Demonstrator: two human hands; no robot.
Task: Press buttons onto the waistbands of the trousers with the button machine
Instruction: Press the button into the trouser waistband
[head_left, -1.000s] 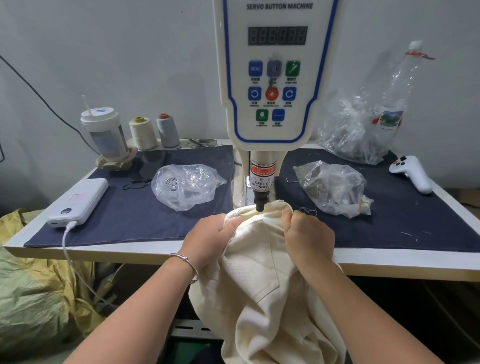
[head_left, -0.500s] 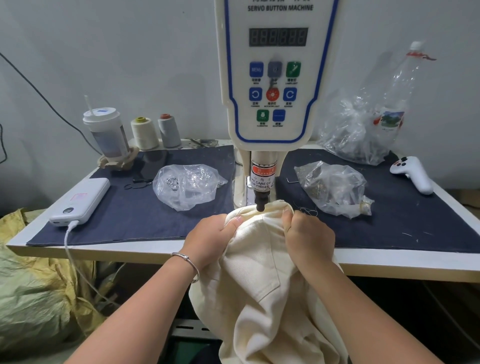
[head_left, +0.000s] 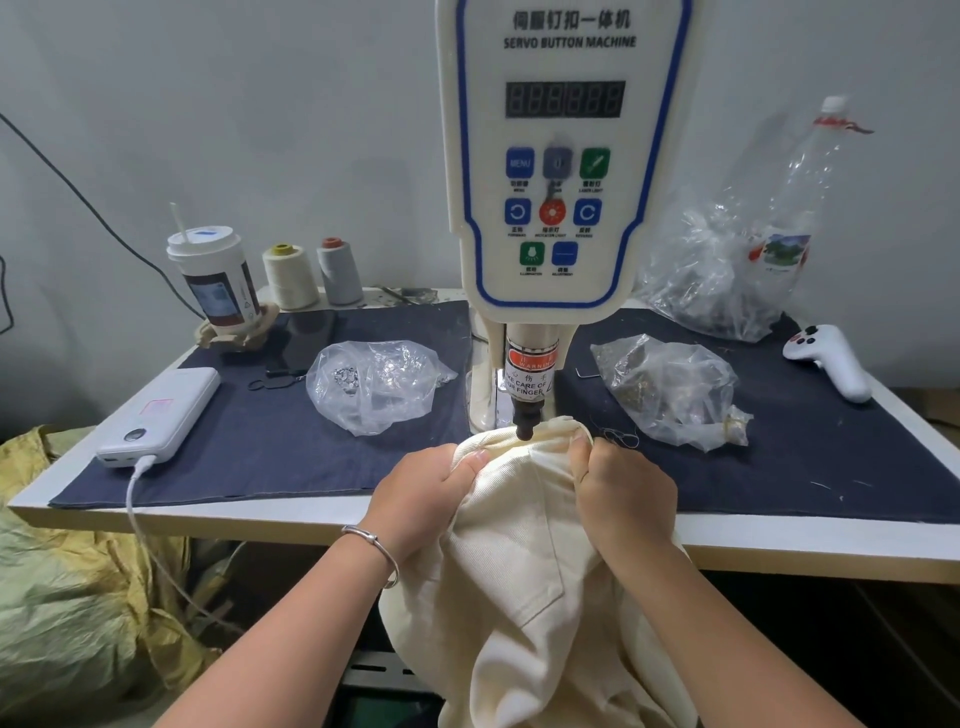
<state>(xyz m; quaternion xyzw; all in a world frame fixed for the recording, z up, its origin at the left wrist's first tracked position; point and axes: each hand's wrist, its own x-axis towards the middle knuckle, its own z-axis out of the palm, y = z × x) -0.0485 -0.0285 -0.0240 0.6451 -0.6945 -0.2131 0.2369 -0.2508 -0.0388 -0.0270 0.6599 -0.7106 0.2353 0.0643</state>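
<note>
I see the table (head_left: 779, 545) first, its dark blue cloth running under the white button machine (head_left: 566, 171) that stands at the middle. From the front edge hang the cream trousers (head_left: 524, 582), draped down toward me, with the waistband (head_left: 535, 436) lifted up and laid directly under the machine's punch head (head_left: 525, 418), which appears to touch the fabric. My left hand (head_left: 415, 493) grips the waistband just left of the punch, fingers curled into the cloth and the thumb lying on top. My right hand (head_left: 623, 488) holds it just right of the punch, fingers bunched tight round a fold. Both sets of knuckles sit near the punch.

Two plastic bags lie on the cloth, the left bag (head_left: 374, 384) showing small metal pieces, the right bag (head_left: 670, 395) darker ones. A power bank (head_left: 161, 415) rests at the left edge with its cable hanging off.

My worry is the thumb of the left hand: it lies close to the punch, and if the cloth slips as the head drives, that thumb could be drawn under. A bunched fold beneath the punch could also set the button crooked or through two layers.
</note>
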